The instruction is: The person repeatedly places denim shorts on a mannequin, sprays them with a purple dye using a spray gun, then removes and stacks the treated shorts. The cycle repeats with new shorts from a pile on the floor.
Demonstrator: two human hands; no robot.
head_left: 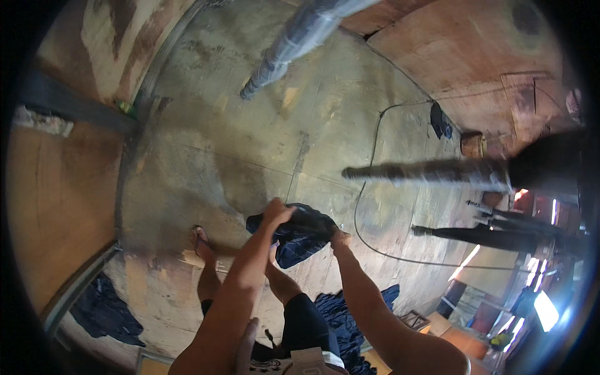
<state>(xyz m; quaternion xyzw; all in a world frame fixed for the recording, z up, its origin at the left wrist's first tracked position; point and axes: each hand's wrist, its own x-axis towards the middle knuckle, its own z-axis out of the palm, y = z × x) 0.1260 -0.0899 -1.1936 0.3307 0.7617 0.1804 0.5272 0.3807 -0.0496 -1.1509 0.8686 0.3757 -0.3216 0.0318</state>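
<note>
A dark, bunched piece of cloth (304, 232) is stretched between my two hands in front of my legs, above the floor. My left hand (279, 213) is closed on its upper left part. At the lower right edge of the fabric, my right hand (340, 240) is also closed round it, though its fingers are partly hidden. The cloth looks navy or black, with folds sagging in the middle. What kind of garment or fabric it is, I cannot make out.
The worn floor (250, 131) bears a loop of black cable (357, 219) to the right. Plastic-wrapped poles (294, 44) jut in from above and from the right. Dark cloth heaps (107, 312) lie at lower left and near my right arm. A sandalled foot (201, 242) stands left.
</note>
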